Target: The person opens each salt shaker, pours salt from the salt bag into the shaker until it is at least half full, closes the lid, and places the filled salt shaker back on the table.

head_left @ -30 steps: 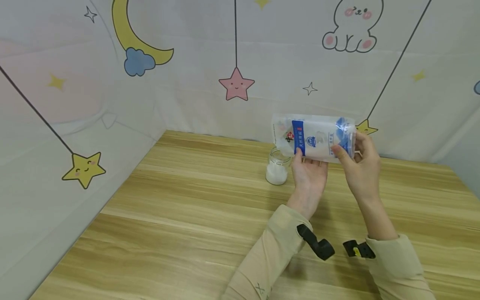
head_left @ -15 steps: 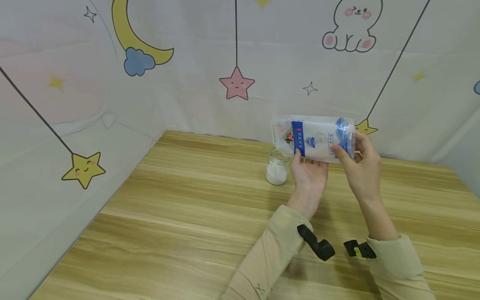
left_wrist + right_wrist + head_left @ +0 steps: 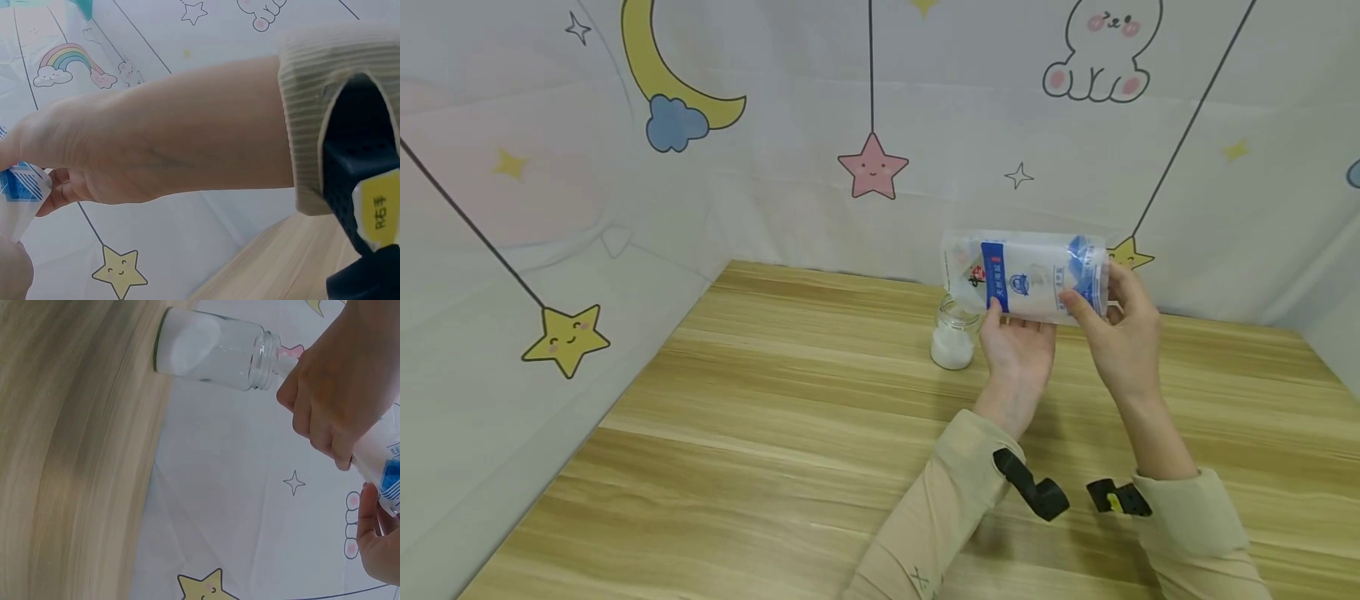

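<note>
A clear plastic bag of salt [image 3: 1045,271], printed in blue, is held on its side above the table. My left hand [image 3: 1021,354] grips it from below, thumb on the front and fingers behind. My right hand [image 3: 1129,337] pinches its right end between thumb and fingers. Below the bag's left end stands an uncapped glass jar [image 3: 952,343], partly filled with white salt [image 3: 187,344]. In the right wrist view the bag's corner [image 3: 285,365] sits at the jar's mouth. The left wrist view catches the bag's blue-printed end [image 3: 25,184] beside my right hand.
The wood-grain table [image 3: 760,400] runs back to a white cloth backdrop [image 3: 790,192] printed with stars, a moon and an animal. Black camera mounts [image 3: 1033,487] stick out from both wrists, close to each other.
Both hands keep the salt bag at nearly the same place and tilt. The view has shifted very slightly.
</note>
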`<state>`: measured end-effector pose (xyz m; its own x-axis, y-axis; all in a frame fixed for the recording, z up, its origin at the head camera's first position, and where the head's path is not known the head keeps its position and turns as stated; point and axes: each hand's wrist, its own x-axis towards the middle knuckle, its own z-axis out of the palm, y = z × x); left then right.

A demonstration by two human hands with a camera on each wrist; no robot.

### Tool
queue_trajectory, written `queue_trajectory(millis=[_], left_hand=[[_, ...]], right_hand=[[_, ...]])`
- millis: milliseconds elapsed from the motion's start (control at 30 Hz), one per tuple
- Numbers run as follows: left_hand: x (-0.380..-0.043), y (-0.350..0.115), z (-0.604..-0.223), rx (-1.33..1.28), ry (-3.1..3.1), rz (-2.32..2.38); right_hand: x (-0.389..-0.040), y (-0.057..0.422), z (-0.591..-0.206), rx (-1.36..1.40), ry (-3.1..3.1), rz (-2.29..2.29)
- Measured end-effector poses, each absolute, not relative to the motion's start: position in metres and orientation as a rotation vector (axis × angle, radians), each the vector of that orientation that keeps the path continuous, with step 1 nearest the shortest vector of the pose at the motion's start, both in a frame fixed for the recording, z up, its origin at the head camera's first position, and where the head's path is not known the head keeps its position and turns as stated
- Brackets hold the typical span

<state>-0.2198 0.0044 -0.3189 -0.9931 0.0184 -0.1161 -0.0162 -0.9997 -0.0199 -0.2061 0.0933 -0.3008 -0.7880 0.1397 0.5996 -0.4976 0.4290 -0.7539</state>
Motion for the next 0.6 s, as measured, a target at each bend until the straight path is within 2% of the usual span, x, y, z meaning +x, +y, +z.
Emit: queue_trajectory(millis=[600], left_hand=[[-0.224, 0.0062, -0.3167, -0.226, -0.041, 3.105]], right_hand=[[-0.2093, 0.0946, -0.3, 0.333, -2.06, 1.334]])
